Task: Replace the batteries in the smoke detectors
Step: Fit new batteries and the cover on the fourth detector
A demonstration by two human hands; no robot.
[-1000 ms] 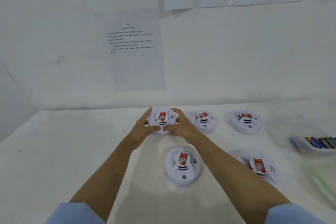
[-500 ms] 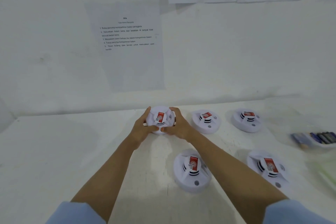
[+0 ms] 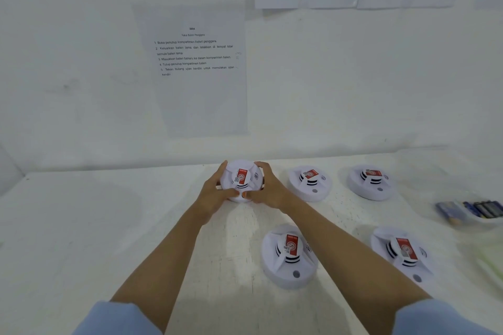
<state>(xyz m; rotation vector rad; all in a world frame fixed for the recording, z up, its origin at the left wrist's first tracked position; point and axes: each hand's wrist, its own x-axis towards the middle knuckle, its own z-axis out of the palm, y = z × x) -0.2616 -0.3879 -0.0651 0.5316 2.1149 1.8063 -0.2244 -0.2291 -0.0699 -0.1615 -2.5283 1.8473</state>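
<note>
Held detector: a white smoke detector (image 3: 242, 181) with a red label, at the table's far edge by the wall.
Left hand (image 3: 215, 193): clasping its left side.
Right hand (image 3: 268, 189): clasping its right side.
Others: four detectors lie to the right.
Batteries (image 3: 473, 209): in a tray, far right.

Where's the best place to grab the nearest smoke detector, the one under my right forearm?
Probably the near smoke detector is best taken by its round outer rim, from above, fingers on opposite sides. It lies flat, face up, and its raised centre with the red label looks too small to grip.
</note>
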